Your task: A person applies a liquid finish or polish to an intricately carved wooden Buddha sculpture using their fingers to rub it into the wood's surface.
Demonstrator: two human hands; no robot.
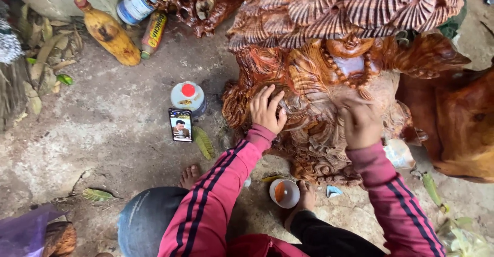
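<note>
Left hand: person's left hand [266,110] lies flat with fingers spread on the glossy reddish-brown carved wooden sculpture [329,71], gripping nothing.
Right hand: right hand [360,125] is pressed to the carving lower right, fingers curled down; can't tell if it's pinching anything since the back of the hand covers the fingertips.
Sculpture spot: stands on the ground right in front of the person, filling the top-centre and right of the view.
Hidden stuff: top of the carving is cut off by the frame edge, and its base is partly blocked by both pink striped sleeves [216,195]. Something pale and plastic-looking just beside the right wrist is too blurry to name.
Edges and room: small white cup with orange-brown liquid [284,192] sits near the base, between the arms, pretty tight. A black smartphone with a lit screen [180,124] leans against a clear plastic jug with a red cap [188,96], just left of the carving. Open ground stretches out to the left.
Surface: rough grey concrete floor [103,133], dusty, with dry and green leaves scattered about.
Surroundings: a yellow stained plastic bottle [108,33] and other bottles lie top left; another chunk of orange-brown wood [463,128] sits at the right edge.
</note>
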